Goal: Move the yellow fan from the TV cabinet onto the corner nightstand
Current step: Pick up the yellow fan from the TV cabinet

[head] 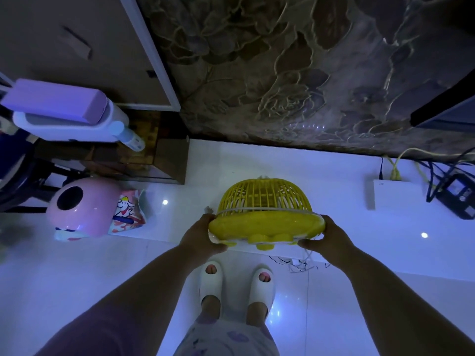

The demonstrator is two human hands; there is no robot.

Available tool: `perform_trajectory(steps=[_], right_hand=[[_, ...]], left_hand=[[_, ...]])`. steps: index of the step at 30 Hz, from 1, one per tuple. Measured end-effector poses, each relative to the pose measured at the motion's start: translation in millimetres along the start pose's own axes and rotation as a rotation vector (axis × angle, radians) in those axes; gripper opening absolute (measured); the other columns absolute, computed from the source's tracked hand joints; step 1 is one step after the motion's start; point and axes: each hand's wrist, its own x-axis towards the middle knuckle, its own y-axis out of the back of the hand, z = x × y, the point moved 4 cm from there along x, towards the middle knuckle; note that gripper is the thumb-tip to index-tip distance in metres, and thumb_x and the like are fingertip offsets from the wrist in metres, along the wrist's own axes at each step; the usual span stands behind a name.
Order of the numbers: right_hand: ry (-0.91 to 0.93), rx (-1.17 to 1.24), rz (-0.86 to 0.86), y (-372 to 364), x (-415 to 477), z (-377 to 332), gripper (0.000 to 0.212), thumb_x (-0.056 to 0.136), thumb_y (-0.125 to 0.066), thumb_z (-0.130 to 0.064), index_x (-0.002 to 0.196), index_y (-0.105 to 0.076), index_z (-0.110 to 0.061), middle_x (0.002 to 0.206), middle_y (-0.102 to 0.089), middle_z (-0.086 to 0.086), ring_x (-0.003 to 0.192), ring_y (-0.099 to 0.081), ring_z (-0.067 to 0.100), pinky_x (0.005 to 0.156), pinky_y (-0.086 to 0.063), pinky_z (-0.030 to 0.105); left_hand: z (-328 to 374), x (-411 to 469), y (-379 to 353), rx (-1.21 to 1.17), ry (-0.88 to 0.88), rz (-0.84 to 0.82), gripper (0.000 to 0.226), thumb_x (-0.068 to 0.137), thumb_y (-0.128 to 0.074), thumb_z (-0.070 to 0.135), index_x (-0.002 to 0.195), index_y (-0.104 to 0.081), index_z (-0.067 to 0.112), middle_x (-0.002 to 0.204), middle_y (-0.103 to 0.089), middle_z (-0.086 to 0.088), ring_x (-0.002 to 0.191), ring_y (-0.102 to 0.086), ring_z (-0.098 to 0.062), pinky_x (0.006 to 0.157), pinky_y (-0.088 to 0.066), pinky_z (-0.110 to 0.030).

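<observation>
I am looking down on a dim, blue-lit room in which a glossy white TV cabinet (334, 173) is running along a dark wall panel embossed with flowers (295, 73). At far left, a white and lilac appliance (64, 111) is sitting above a dark wooden unit (144, 155). Below it, a pink rounded shell with a dark oval opening (79, 209) is resting at the left end of the cabinet, touching a cartoon-printed bag (128, 214). Moving toward centre, my left hand (203, 235) is gripping the left rim of the yellow fan (266, 214), with the fingers curled under its edge. The fan is sitting tilted at the front edge of the cabinet, its grille dome pointing toward the wall and its knobs facing me; I cannot tell whether it is resting on the surface or lifted clear. My feet in white slippers (236, 281) are standing on the shiny floor directly beneath it. My right hand (329, 240) is clasping the right rim of the fan. Further right, a flat white box (395, 194) is lying on the cabinet with cables (421, 165) plugged into its rear, just beside a small black device (460, 196).
</observation>
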Motion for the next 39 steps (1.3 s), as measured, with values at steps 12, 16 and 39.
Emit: perform_trajectory(steps=[12,16,39], right_hand=[[-0.002,-0.031,0.055,-2.2,8.8,8.8,0.055,0.071,-0.075,-0.002,0.119,-0.050,-0.003,0.099,-0.058,0.013,0.092,-0.052,0.028,0.075,-0.038,0.031],[0.025,-0.029,0.049,1.5,9.0,6.1,0.055,0.071,-0.076,-0.004,0.120,-0.050,-0.003,0.110,-0.062,0.021,0.098,-0.055,0.029,0.081,-0.044,0.035],[0.381,0.074,-0.045,76.7,-100.0,-134.2,0.018,0.078,-0.072,-0.021,0.095,-0.068,-0.021,0.097,-0.072,0.001,0.089,-0.066,0.017,0.076,-0.048,0.028]], left_hand=[[-13.0,3.8,-8.2,0.034,-0.013,0.048,0.052,0.073,-0.074,0.021,0.119,-0.051,0.013,0.117,-0.062,-0.010,0.111,-0.057,-0.029,0.090,-0.045,-0.031],[-22.0,-4.5,-8.4,-0.026,-0.048,0.105,0.060,0.068,-0.070,0.037,0.121,-0.052,0.017,0.116,-0.062,-0.005,0.110,-0.057,-0.023,0.086,-0.042,-0.026],[86.1,-125.0,94.4,-0.538,-0.290,0.263,0.023,0.091,-0.053,0.010,0.111,-0.056,0.022,0.103,-0.065,0.007,0.096,-0.061,-0.010,0.073,-0.054,-0.016]])
